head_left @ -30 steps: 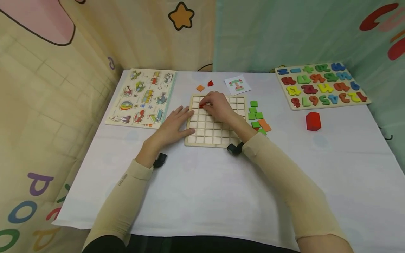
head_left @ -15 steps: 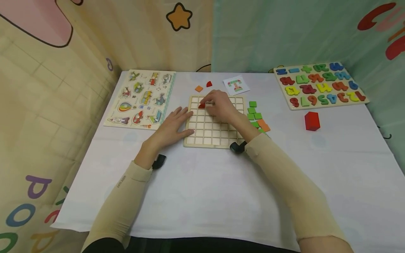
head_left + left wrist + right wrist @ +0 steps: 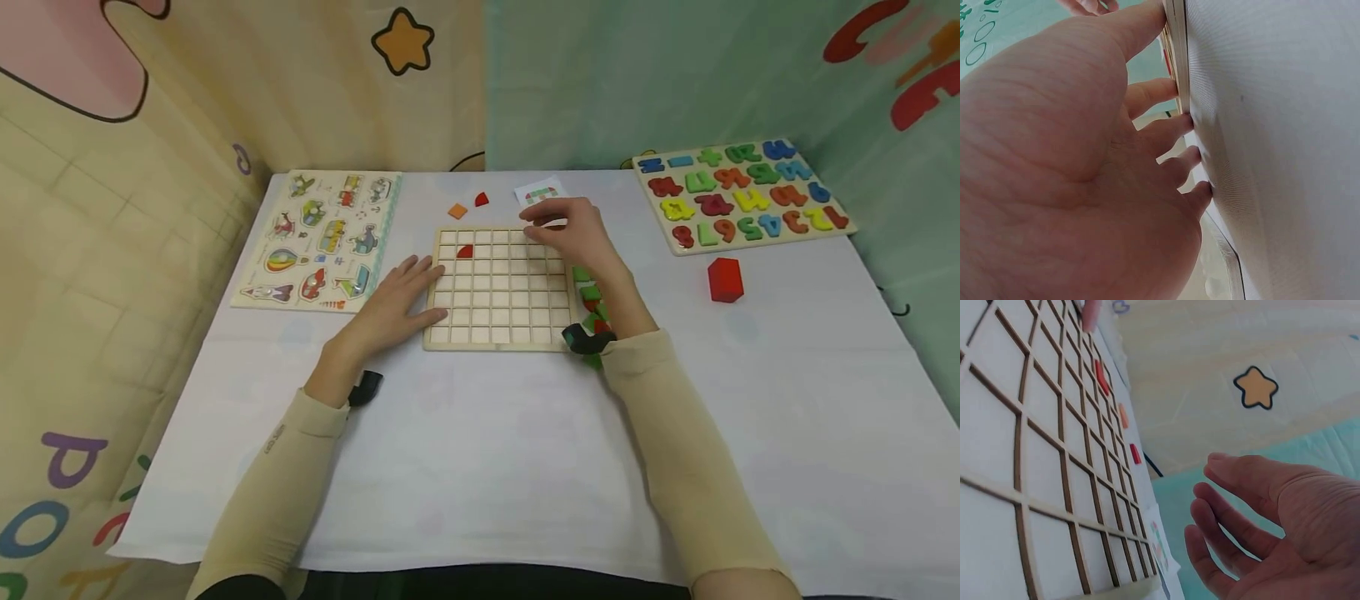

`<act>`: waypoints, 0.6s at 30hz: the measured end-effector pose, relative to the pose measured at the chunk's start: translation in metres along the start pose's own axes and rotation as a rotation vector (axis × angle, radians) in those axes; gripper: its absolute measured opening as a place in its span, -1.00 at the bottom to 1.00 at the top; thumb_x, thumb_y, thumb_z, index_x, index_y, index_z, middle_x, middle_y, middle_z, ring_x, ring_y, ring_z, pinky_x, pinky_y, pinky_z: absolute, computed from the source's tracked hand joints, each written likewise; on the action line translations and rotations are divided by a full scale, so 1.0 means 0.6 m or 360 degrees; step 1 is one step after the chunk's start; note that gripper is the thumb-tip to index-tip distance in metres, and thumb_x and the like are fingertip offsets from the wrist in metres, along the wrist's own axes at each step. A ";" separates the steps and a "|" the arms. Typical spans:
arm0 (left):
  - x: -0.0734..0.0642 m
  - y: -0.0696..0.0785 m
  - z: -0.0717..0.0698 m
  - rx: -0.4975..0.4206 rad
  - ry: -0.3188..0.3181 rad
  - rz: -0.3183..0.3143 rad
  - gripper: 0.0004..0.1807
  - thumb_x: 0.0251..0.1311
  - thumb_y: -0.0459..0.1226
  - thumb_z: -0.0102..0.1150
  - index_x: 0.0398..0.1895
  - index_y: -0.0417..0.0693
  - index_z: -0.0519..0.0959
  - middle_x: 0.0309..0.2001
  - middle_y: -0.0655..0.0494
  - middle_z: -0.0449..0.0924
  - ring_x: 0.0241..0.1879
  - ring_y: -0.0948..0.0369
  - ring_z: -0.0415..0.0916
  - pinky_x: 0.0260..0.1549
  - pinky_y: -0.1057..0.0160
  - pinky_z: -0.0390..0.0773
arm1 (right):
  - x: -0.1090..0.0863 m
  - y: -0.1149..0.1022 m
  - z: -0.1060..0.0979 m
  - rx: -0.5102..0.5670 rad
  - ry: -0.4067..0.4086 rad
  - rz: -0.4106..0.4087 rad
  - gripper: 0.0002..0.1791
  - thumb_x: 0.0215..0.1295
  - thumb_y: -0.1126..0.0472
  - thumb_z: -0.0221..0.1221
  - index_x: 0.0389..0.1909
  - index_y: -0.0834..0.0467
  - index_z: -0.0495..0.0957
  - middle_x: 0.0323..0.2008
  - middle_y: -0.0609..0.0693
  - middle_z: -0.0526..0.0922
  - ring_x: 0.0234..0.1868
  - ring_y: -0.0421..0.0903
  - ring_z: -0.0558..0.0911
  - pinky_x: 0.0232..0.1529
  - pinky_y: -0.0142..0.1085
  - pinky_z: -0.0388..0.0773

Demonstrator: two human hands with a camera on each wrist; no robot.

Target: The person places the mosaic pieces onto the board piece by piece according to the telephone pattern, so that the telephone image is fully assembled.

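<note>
My left hand (image 3: 393, 304) lies with spread, straight fingers at the left edge of the wooden grid board (image 3: 498, 343); thumb and fingertips touch its rim. One red quarter-round tile (image 3: 466, 251) sits in a cell near the board's upper left. My right hand (image 3: 573, 233) hovers over the board's upper right corner, its fingers loosely bent. In the right wrist view nothing shows between the thumb (image 3: 1229, 464) and the fingers. Behind that hand, a white pattern card (image 3: 531, 190) is partly covered.
Green tiles (image 3: 590, 293) and red ones lie right of the board, partly under my right wrist. An orange tile (image 3: 457, 211) and a red tile (image 3: 482, 199) lie behind it. A picture puzzle (image 3: 318, 242) is at left; a number puzzle (image 3: 742, 200) and red block (image 3: 725, 280) at right.
My right hand has let go of the red quarter-round tile, leaving it in the grid, and has moved right toward the card. My left hand stays at the board's edge.
</note>
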State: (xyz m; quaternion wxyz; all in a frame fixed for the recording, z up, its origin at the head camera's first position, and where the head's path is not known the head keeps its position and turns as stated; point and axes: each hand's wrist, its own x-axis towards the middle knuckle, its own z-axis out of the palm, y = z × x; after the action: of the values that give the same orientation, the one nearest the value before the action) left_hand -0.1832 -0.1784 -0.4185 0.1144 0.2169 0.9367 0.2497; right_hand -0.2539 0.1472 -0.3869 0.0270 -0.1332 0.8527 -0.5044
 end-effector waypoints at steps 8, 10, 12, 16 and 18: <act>0.001 0.003 0.000 -0.0001 0.0014 0.0018 -0.16 0.47 0.02 0.25 0.68 -0.04 0.18 0.72 -0.10 -0.06 0.72 -0.12 -0.27 0.65 -0.26 -0.14 | -0.008 0.046 -0.068 -0.0025 0.0102 0.0284 -0.59 0.48 0.09 0.32 0.24 0.16 0.68 0.22 0.14 0.68 0.21 -0.01 0.57 0.27 -0.18 0.53; 0.001 0.003 0.001 -0.0002 0.0011 0.0010 -0.16 0.47 0.02 0.25 0.68 -0.04 0.18 0.72 -0.09 -0.07 0.72 -0.12 -0.27 0.65 -0.25 -0.14 | -0.012 0.056 -0.078 -0.0018 0.0100 0.0348 -0.56 0.48 0.07 0.32 0.26 0.17 0.66 0.25 0.14 0.66 0.21 0.00 0.55 0.30 -0.15 0.51; 0.001 0.001 0.002 0.0001 0.0008 0.0005 -0.16 0.47 0.03 0.25 0.68 -0.03 0.18 0.72 -0.08 -0.07 0.72 -0.11 -0.28 0.65 -0.25 -0.13 | -0.016 0.065 -0.084 -0.0023 0.0089 0.0416 -0.54 0.48 0.05 0.32 0.29 0.16 0.64 0.28 0.14 0.64 0.21 -0.01 0.54 0.36 -0.15 0.49; 0.002 -0.003 0.002 0.0002 0.0003 -0.0002 -0.16 0.47 0.04 0.24 0.68 -0.01 0.17 0.72 -0.07 -0.08 0.72 -0.11 -0.28 0.65 -0.26 -0.13 | -0.024 0.078 -0.090 -0.0012 0.0071 0.0512 -0.53 0.48 0.09 0.32 0.32 0.17 0.61 0.25 0.17 0.65 0.14 -0.03 0.56 0.38 -0.16 0.49; 0.001 -0.002 0.001 0.0000 0.0000 -0.0008 -0.16 0.47 0.04 0.24 0.68 0.00 0.17 0.73 -0.06 -0.08 0.72 -0.10 -0.29 0.65 -0.27 -0.12 | -0.027 0.081 -0.092 -0.0028 0.0065 0.0526 -0.52 0.47 0.09 0.34 0.32 0.18 0.61 0.23 0.18 0.66 0.10 -0.03 0.57 0.35 -0.18 0.51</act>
State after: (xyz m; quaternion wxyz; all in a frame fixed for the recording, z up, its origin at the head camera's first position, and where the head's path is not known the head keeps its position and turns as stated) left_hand -0.1839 -0.1789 -0.4199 0.1152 0.2146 0.9373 0.2494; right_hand -0.2578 0.2206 -0.4038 0.0912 0.0191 0.8678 -0.4881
